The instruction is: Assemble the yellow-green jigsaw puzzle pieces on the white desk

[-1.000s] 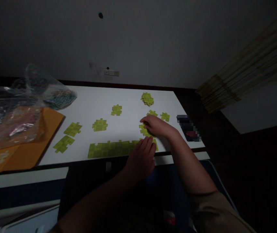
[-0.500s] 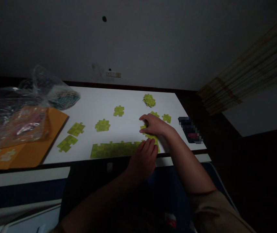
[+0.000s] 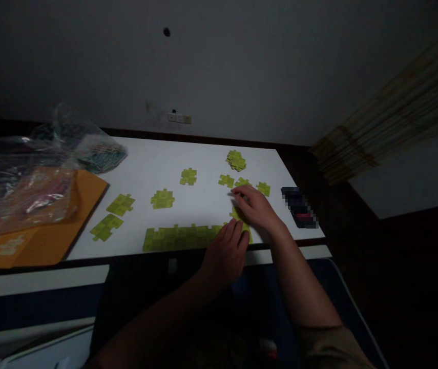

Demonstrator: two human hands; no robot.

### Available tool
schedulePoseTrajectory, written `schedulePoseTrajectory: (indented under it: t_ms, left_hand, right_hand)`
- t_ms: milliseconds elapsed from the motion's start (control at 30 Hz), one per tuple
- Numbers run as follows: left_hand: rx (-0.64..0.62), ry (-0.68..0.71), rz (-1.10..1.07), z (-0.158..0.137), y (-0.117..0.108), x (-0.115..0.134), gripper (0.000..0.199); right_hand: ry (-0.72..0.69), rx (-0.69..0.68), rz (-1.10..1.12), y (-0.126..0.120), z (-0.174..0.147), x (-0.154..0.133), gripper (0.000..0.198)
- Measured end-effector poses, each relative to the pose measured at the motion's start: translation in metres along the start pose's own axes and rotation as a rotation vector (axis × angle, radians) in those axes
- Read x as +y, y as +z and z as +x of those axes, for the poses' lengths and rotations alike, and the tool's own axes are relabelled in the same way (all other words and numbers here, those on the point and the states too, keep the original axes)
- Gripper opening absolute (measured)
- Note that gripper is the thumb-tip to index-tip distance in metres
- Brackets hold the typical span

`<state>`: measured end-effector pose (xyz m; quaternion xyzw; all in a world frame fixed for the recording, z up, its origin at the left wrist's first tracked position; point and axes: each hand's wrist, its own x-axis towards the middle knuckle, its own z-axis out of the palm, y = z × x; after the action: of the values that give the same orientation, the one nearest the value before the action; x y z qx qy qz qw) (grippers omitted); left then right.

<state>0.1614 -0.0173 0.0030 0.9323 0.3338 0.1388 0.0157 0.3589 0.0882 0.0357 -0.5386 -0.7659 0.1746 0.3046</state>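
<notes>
A strip of joined yellow-green jigsaw pieces point(image 3: 180, 237) lies along the table's near edge. My left hand point(image 3: 227, 251) is closed over its right end, fingertips bent down onto the pieces and hiding part of them. Just beyond those fingers, a green jigsaw piece point(image 3: 237, 213) stands up from the strip's right end, partly covered. Over the table's right part hovers my right hand point(image 3: 255, 206), thumb and fingers apart, nothing seen between them. Three loose pieces lie past it: a left one point(image 3: 226, 180), a middle one point(image 3: 243, 182) partly behind the fingers, and a right one point(image 3: 264, 188).
A pile of green pieces point(image 3: 236, 160) sits at the back right of the white table point(image 3: 203, 154). More pieces point(image 3: 162, 199) lie to the left. Plastic bags point(image 3: 99, 154) and an orange envelope point(image 3: 88, 189) cover the left end. A dark, pixelated object point(image 3: 300, 207) lies at the right edge.
My right hand has drawn back to the right. The piece by its thumb is gone from there, and a loose piece now shows farther back. My left hand stays put.
</notes>
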Motion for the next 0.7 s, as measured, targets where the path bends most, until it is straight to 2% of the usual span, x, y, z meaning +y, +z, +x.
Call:
schedulePoseTrajectory:
  t_ms: [100,200,500,700]
  left_hand:
    - [0.018,-0.005,-0.018,0.001,0.002,0.001,0.06]
    - [0.035,-0.003,-0.043,0.002,0.004,0.001,0.058]
    - [0.071,-0.039,-0.135,0.002,0.007,-0.002,0.053]
    - [0.057,-0.066,-0.176,0.005,0.007,0.004,0.05]
  right_hand:
    - [0.029,0.011,0.042,-0.013,-0.052,0.008,0.03]
    - [0.022,0.032,0.028,-0.014,-0.079,0.012,0.035]
    - [-0.005,0.046,0.033,-0.012,-0.076,0.015,0.027]
    - [0.05,0.057,0.046,-0.012,-0.075,0.01,0.031]
